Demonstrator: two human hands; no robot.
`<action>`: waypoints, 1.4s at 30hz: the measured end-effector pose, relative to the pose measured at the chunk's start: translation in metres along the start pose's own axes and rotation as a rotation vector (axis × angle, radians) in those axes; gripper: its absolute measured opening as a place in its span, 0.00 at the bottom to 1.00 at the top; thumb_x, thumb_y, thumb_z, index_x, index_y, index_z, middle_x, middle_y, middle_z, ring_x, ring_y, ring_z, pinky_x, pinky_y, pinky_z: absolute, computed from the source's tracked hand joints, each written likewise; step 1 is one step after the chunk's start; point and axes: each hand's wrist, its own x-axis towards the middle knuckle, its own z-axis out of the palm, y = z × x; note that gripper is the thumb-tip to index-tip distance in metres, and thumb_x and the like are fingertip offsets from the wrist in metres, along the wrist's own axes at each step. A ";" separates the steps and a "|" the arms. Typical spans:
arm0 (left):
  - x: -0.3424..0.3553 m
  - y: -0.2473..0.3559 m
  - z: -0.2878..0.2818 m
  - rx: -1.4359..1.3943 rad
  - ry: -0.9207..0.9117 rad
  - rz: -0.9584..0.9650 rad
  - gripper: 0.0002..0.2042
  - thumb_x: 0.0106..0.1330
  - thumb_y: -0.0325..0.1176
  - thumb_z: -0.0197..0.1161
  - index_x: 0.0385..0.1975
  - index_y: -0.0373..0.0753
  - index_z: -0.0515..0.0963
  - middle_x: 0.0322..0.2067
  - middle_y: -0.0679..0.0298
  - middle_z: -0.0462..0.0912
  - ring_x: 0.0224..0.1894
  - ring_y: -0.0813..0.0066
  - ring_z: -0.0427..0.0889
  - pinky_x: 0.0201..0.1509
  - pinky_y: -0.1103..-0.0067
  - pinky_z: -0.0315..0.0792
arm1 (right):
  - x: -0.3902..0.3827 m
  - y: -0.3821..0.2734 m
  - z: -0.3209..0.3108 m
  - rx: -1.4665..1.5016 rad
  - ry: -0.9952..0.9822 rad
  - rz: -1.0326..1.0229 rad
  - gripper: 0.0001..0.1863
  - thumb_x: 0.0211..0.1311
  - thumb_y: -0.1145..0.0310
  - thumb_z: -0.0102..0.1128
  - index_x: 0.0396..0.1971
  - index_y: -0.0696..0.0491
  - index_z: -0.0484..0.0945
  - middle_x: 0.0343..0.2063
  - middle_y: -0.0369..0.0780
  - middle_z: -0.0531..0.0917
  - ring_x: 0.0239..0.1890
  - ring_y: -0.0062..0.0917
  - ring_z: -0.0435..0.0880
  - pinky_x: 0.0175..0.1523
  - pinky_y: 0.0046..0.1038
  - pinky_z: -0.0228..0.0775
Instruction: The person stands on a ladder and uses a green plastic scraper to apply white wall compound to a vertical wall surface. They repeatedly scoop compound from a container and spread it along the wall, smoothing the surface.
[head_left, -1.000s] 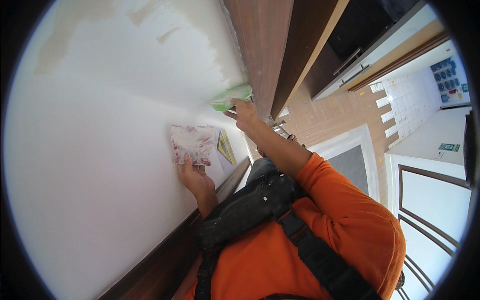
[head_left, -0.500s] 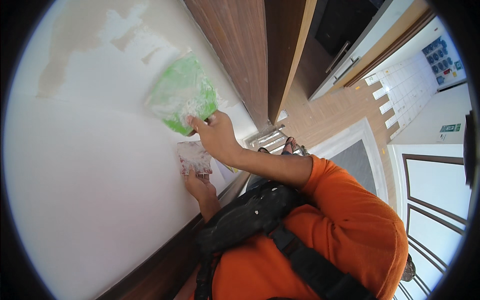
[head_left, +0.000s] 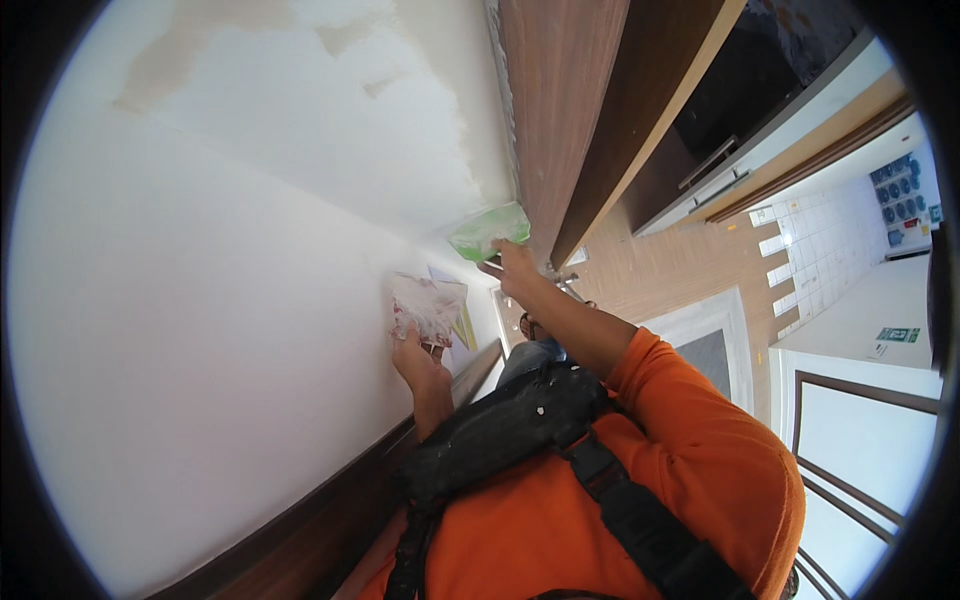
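My right hand [head_left: 510, 260] grips a green flat spreader [head_left: 485, 225] smeared with white paste, at the white wall [head_left: 300, 120] beside the edge of a wooden panel [head_left: 550, 100]. Beige patches mark the wall above it. Lower and to the left, my left hand [head_left: 415, 355] holds a square, paste-covered plate [head_left: 430, 300] with reddish stains, close to the wall. Behind that plate, a pale sheet with yellow [head_left: 462, 330] partly shows; whether my hand also holds it, I cannot tell.
A dark baseboard or rail [head_left: 300, 520] runs along the wall. To the right are open wooden doors [head_left: 650, 110], a wood-look floor [head_left: 640, 260], a grey mat [head_left: 705, 355], tiles [head_left: 800, 230], water bottles [head_left: 895, 195] and white panelling [head_left: 850, 420]. My feet show below my hands.
The spreader swept left across the wall half a second ago and is now back right, at the panel's edge. My left hand stays low with the plate; the whole view has shifted slightly.
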 end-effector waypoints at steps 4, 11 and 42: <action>0.000 0.003 -0.002 0.025 -0.062 0.005 0.20 0.70 0.29 0.55 0.61 0.33 0.68 0.49 0.54 0.79 0.47 0.62 0.83 0.44 0.67 0.82 | -0.052 -0.040 0.060 0.065 -0.019 -0.119 0.12 0.68 0.73 0.54 0.48 0.60 0.71 0.45 0.44 0.78 0.43 0.33 0.83 0.40 0.35 0.85; -0.010 0.006 0.000 0.045 -0.099 0.008 0.19 0.70 0.29 0.54 0.60 0.34 0.69 0.47 0.57 0.79 0.43 0.65 0.82 0.41 0.70 0.79 | -0.198 -0.112 0.128 0.089 -0.274 -0.295 0.14 0.68 0.74 0.53 0.51 0.62 0.71 0.47 0.44 0.80 0.46 0.33 0.82 0.41 0.34 0.84; -0.078 0.024 -0.003 -0.096 -0.384 0.158 0.16 0.70 0.27 0.55 0.57 0.35 0.72 0.48 0.57 0.80 0.48 0.63 0.82 0.46 0.68 0.79 | -0.408 -0.185 0.230 0.162 -0.609 -0.632 0.13 0.68 0.70 0.48 0.45 0.64 0.69 0.43 0.44 0.77 0.40 0.28 0.80 0.38 0.32 0.83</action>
